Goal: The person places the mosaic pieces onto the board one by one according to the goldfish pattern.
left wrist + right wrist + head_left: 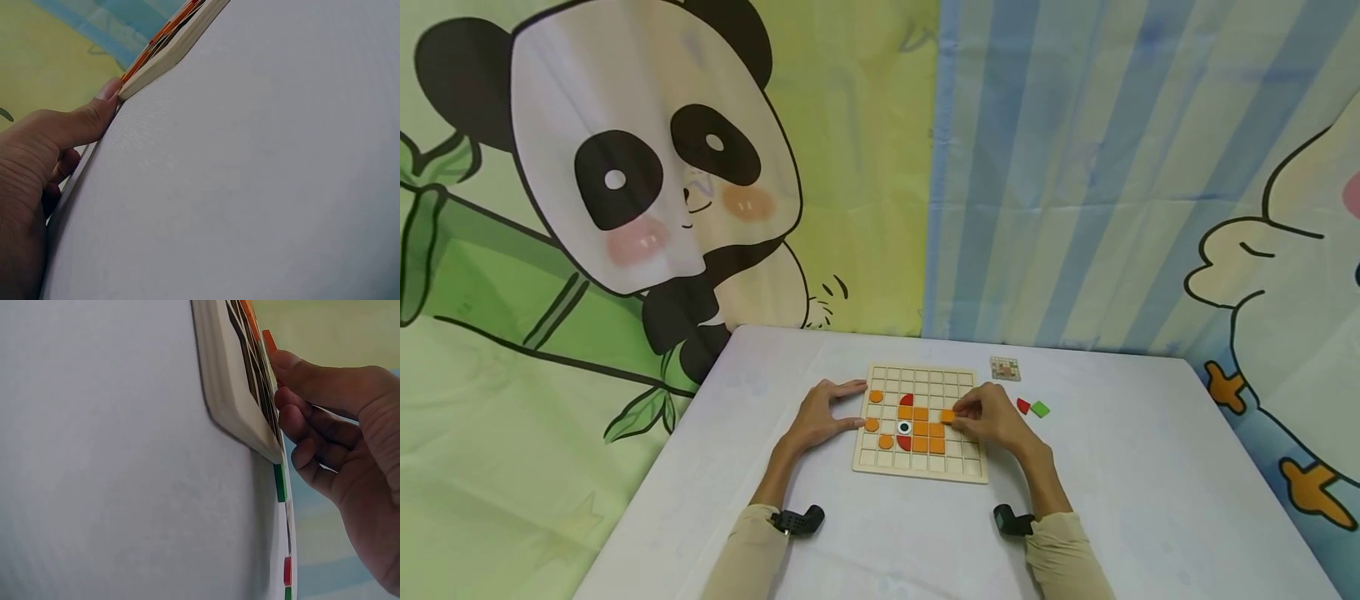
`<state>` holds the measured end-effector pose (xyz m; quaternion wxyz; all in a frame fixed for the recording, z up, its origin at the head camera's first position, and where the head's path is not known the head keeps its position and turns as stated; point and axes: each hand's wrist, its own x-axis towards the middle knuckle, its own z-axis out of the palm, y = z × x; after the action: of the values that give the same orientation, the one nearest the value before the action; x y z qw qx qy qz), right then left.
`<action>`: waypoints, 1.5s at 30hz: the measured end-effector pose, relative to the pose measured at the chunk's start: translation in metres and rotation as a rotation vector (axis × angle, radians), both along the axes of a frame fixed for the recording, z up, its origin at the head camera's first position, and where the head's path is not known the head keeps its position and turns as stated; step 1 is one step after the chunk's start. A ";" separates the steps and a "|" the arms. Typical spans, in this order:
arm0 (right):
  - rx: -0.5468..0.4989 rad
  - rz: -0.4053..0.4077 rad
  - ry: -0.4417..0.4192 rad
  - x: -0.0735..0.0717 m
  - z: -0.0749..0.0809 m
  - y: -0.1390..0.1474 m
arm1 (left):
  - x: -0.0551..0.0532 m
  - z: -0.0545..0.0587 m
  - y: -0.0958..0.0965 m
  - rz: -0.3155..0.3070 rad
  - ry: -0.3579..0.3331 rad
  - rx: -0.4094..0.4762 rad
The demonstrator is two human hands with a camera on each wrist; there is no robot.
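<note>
A pale wooden grid board [955, 380] lies on the table with several orange square tiles [921, 429], red quarter-round pieces [905, 443], orange discs [886, 442] and a white-and-black eye piece [904, 427] in its cells. My left hand [820, 412] rests at the board's left edge, thumb and fingers spread apart; in the left wrist view the thumb [94, 119] touches the rim. My right hand [996, 417] pinches an orange square tile [948, 416] over the board's right part. The right wrist view shows this tile [269, 341] tilted at the fingertips, its lower part hidden.
Right of the board lie a red piece [1023, 406] and a green tile [1040, 409]. A small picture card [1005, 368] lies behind them, near the table's back edge. The white table [1150, 467] meets a printed curtain [1037, 167] at the back.
</note>
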<state>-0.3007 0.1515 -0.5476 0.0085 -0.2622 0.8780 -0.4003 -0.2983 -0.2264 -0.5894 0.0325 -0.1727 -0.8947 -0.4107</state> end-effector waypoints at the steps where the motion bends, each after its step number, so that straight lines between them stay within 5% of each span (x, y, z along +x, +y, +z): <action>1: -0.002 0.001 0.001 0.000 0.000 -0.001 | 0.000 0.001 0.000 -0.002 0.000 0.000; 38: 0.057 0.032 0.029 -0.002 0.000 -0.022 | -0.001 -0.002 -0.001 -0.013 0.003 -0.010; 45: 0.062 -0.014 0.039 -0.002 0.002 -0.015 | -0.001 -0.001 -0.001 -0.016 0.001 0.001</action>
<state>-0.3022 0.1368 -0.5459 -0.0032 -0.2632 0.8918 -0.3679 -0.2994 -0.2273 -0.5900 0.0298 -0.1799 -0.8931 -0.4112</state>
